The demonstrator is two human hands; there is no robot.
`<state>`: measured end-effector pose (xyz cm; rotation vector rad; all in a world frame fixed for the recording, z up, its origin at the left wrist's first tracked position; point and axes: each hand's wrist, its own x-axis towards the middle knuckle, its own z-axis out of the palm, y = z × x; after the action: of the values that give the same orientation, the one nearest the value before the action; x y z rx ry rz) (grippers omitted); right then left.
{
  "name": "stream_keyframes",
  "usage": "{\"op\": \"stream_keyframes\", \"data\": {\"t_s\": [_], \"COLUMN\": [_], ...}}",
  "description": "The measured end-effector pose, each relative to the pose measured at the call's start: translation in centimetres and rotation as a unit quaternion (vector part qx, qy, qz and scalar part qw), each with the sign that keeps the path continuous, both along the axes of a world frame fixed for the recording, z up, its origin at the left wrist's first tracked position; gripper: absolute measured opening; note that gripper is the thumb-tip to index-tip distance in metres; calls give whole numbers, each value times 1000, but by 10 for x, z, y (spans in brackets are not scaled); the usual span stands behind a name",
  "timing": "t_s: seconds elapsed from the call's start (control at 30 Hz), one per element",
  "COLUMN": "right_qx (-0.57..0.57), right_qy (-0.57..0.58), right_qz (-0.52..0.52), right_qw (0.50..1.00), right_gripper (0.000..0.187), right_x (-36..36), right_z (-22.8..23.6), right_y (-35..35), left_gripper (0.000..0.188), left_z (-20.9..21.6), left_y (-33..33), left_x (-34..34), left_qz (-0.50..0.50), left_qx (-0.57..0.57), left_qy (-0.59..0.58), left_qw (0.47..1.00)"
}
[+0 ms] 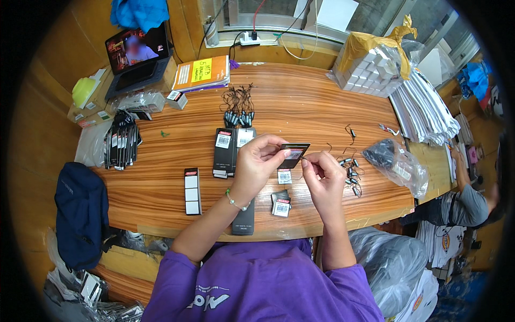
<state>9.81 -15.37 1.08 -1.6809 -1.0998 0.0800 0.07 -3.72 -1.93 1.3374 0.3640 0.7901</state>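
My left hand (pixel 261 161) is closed on a dark hang tag (pixel 296 152), held tilted above the table. At the tag's right edge, my right hand (pixel 325 177) pinches with thumb and forefinger, seemingly on a thin black cord; its end is too small to make out. Beneath the hands lies a small pile of tags (pixel 280 206) with white labels. Long dark tags (pixel 224 154) are stacked by my left wrist, and bundled black cords with metallic ends (pixel 239 110) lie beyond them. Loose cords (pixel 351 176) are scattered to the right of my right hand.
A strip of white labels (pixel 192 192) and a heap of tags (pixel 122 142) lie leftward. At the back are a laptop (pixel 137 53), notebooks (pixel 199 75) and bagged white boxes (pixel 370 67). A clear bag (pixel 397 166) sits rightward, near another person's arm (pixel 461 170).
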Motion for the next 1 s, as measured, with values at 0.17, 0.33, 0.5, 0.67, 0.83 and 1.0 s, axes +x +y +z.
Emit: {"op": "stream_keyframes", "data": {"t_s": [0.17, 0.33, 0.5, 0.67, 0.83, 1.0], "right_qx": [15, 29, 27, 20, 12, -8], "right_qy": [-49, -89, -99, -132, -167, -88], "right_qz": [-14, -23, -26, -29, -14, -20], "right_qw": [999, 995, 994, 991, 986, 996], "right_gripper": [3, 5, 5, 6, 7, 6], "right_x": [0, 2, 2, 3, 8, 3], "right_z": [-2, -4, -6, -5, -10, -9], "right_y": [6, 9, 11, 12, 13, 12], "left_gripper": [14, 13, 10, 8, 9, 10], "left_z": [0, 2, 2, 4, 6, 12], "left_y": [-3, -7, -9, -9, -6, -9], "left_x": [1, 1, 0, 1, 0, -1], "left_qz": [6, 6, 8, 20, 10, 47], "left_qx": [-10, -6, 16, 56, 91, 179], "left_qy": [-7, -8, 10, 30, 48, 69], "left_qw": [1000, 1000, 1000, 998, 995, 980]}}
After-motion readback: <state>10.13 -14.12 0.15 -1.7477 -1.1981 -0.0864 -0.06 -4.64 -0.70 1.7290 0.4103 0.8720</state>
